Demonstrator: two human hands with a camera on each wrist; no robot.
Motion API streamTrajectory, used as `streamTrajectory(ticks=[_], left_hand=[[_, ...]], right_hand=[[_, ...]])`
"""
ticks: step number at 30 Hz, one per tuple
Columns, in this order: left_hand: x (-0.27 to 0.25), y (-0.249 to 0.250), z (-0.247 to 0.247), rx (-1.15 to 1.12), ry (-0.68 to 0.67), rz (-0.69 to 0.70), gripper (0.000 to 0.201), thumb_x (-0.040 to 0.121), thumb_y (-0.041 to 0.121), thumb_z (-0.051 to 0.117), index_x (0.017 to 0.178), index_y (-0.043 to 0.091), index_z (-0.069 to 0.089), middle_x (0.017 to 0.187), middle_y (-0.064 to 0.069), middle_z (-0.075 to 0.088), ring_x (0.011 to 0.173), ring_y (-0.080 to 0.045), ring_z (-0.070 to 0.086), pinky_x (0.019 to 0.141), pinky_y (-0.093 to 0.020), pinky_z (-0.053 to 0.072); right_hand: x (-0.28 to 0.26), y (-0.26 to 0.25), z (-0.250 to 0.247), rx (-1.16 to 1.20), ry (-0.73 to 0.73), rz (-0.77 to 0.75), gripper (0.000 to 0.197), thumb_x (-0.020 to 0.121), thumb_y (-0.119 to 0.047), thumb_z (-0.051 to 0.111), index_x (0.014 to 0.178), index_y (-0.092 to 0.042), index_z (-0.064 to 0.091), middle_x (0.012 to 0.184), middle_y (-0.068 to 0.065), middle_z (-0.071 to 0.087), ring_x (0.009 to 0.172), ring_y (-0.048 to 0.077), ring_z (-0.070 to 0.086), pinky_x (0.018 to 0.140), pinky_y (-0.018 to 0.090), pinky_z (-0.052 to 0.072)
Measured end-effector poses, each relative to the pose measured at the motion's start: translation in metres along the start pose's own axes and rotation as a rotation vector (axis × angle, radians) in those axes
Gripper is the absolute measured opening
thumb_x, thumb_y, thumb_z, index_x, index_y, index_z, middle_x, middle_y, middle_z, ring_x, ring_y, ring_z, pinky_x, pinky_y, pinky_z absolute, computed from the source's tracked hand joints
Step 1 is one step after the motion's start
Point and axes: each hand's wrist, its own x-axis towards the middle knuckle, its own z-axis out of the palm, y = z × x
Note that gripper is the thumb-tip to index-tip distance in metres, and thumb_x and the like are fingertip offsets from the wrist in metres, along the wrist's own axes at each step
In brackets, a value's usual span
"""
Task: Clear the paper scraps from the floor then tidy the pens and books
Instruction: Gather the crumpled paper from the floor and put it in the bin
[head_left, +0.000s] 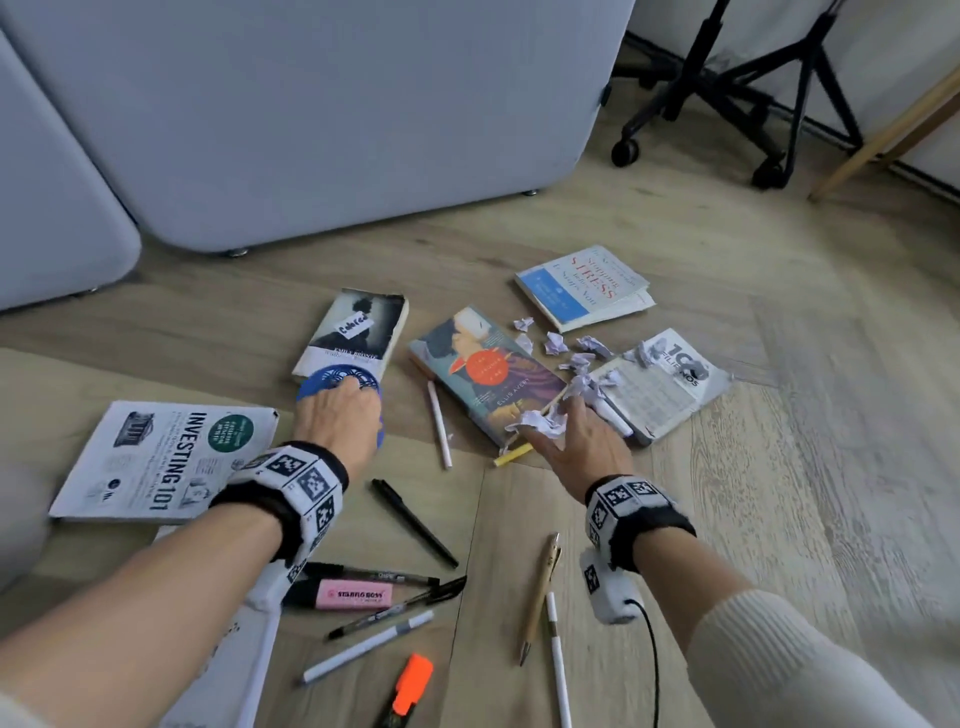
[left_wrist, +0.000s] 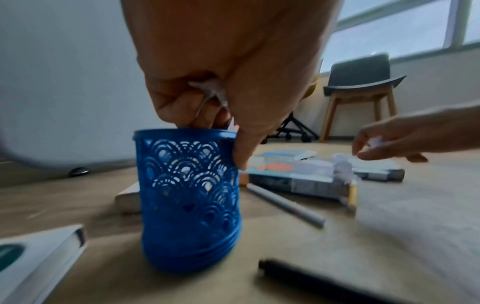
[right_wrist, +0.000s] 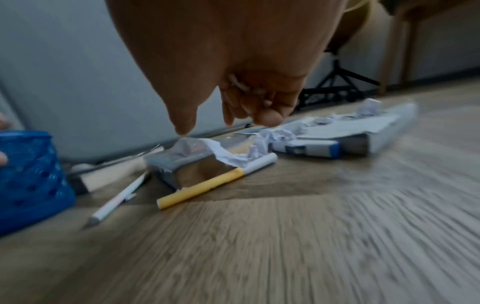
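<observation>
The left hand (head_left: 340, 415) has its grip closed around the rim of a blue pen cup (left_wrist: 189, 197), thumb down the outside wall and fingers (left_wrist: 179, 102) curled over the top with a bit of white paper caught between them. The cup stands upright on the floor (head_left: 727, 519), its long axis vertical, just in front of a dark paperback (head_left: 358, 327) and beside the Investing 101 book (head_left: 166, 457).

The right hand (head_left: 582, 441) hovers low over the near corner of the teal novel (head_left: 483, 369). Its grip is drawn together on crumpled paper: the left wrist view shows a white wad pinched between thumb and fingertips (left_wrist: 363, 142). A crumpled scrap (head_left: 540, 421) lies on the novel's corner directly under the fingers, touching a yellow-and-white pen (right_wrist: 215, 181) that runs along the book's near edge, yellow end toward the person.

More paper scraps (head_left: 566, 348) lie beyond the right hand, scattered between the novel, the stress book (head_left: 582, 286) and the open grey book (head_left: 660, 389), some on that book's page.

A white pen (head_left: 439, 423) lies between the two hands, its length running away from the person. Nearer the person, a black pen (head_left: 413, 522), a pink highlighter (head_left: 356, 592), an orange highlighter (head_left: 413, 683) and a tan pen (head_left: 540, 597) lie loose on the floor.
</observation>
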Motion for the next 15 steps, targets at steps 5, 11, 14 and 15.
streamTrajectory(ticks=[5, 11, 14, 15], left_hand=[[-0.015, 0.019, 0.002, -0.169, 0.286, -0.182, 0.055, 0.075, 0.044, 0.075, 0.102, 0.007, 0.044, 0.106, -0.015, 0.050, 0.085, -0.031, 0.059, 0.057, -0.036, 0.039], [0.005, 0.084, 0.037, -0.211, 0.120, 0.081, 0.040, 0.091, 0.038, 0.058, 0.118, 0.014, 0.040, 0.116, -0.008, 0.051, 0.099, -0.025, 0.060, 0.069, -0.034, 0.039], [0.028, 0.094, 0.063, -0.164, 0.022, 0.035, 0.026, 0.098, 0.024, 0.049, 0.120, 0.013, 0.041, 0.119, -0.010, 0.053, 0.099, -0.027, 0.063, 0.071, -0.036, 0.042], [0.033, 0.095, 0.070, -0.158, 0.009, 0.023, 0.023, 0.099, 0.022, 0.046, 0.119, 0.012, 0.041, 0.119, -0.010, 0.053, 0.099, -0.027, 0.063, 0.069, -0.035, 0.040]], right_hand=[[0.035, -0.005, 0.015, -0.252, -0.070, 0.129, 0.128, 0.053, -0.089, 0.053, 0.143, -0.003, 0.023, 0.129, 0.016, 0.044, 0.120, 0.032, 0.045, 0.097, 0.041, 0.043], [0.046, 0.000, 0.025, -0.056, -0.302, 0.051, 0.080, 0.079, -0.065, 0.059, 0.129, -0.004, 0.043, 0.126, 0.015, 0.047, 0.120, 0.031, 0.045, 0.099, 0.037, 0.037], [0.036, 0.001, 0.033, -0.064, -0.326, -0.113, 0.045, 0.093, -0.047, 0.050, 0.116, -0.008, 0.051, 0.111, 0.011, 0.051, 0.107, 0.027, 0.050, 0.089, 0.033, 0.039], [0.034, 0.003, 0.037, -0.098, -0.345, -0.164, 0.037, 0.096, -0.041, 0.049, 0.113, -0.009, 0.053, 0.109, 0.011, 0.052, 0.105, 0.027, 0.051, 0.087, 0.033, 0.039]])
